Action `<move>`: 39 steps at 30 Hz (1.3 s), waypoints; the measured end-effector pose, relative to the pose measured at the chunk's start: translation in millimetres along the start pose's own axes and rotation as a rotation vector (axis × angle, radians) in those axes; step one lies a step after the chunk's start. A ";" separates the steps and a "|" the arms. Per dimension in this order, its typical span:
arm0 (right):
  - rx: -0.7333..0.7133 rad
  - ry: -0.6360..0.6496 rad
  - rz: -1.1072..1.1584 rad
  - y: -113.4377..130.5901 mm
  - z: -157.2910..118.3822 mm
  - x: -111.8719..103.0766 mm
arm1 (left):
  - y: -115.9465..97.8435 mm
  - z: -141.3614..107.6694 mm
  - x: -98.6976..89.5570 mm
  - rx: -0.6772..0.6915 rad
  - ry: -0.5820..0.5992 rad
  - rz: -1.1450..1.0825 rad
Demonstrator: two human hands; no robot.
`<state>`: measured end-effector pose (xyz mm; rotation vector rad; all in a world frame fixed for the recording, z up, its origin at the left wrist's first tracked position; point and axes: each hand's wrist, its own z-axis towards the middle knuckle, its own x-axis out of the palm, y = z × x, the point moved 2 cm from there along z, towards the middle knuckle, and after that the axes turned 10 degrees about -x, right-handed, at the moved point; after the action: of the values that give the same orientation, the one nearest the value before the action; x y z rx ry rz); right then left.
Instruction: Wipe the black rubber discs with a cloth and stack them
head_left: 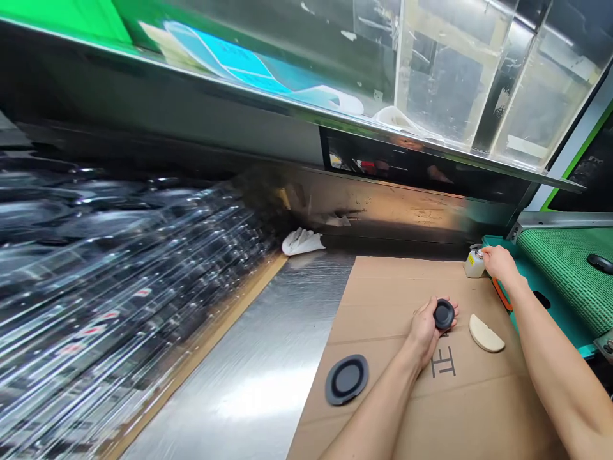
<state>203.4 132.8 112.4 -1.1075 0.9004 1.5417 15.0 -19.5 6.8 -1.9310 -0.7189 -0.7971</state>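
Note:
My left hand (424,327) is closed around a small black round dished part (444,314), its hollow face turned up, just above the cardboard. Further back on the right, my right hand (498,263) has its fingers pinched together at the top of a small white bottle (474,264) with a yellow label. Whatever sits between those fingertips is too small to make out. A cream half-round pad (486,333) lies on the cardboard between my forearms. Left of my left forearm is a larger black-and-grey ring-shaped disc (347,379), lying flat.
Brown cardboard (378,287) covers part of the metal table (258,383). Stacked clear plastic trays (119,287) fill the left side. A crumpled white glove (302,243) lies at the back. To the right are a teal bin (536,313) and a green conveyor belt (569,255). A glass-edged shelf (268,105) overhangs the back.

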 end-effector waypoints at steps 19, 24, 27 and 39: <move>-0.562 0.055 0.307 102.5 -126.0 49.2 | -11.8 14.9 -8.7 0.168 -0.104 -0.116; -0.538 0.055 0.254 101.1 -121.5 45.5 | -9.8 17.7 -11.4 0.194 -0.099 -0.093; -0.512 0.099 0.259 100.8 -122.8 43.2 | -8.7 18.7 -13.0 0.203 -0.092 -0.073; -0.428 0.148 0.274 101.7 -123.1 29.6 | -8.6 18.9 -14.2 0.217 -0.048 0.007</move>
<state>128.1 3.9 48.5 -1.4630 0.8696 1.9597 4.3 -1.3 -6.9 -1.7606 -0.7938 -0.6428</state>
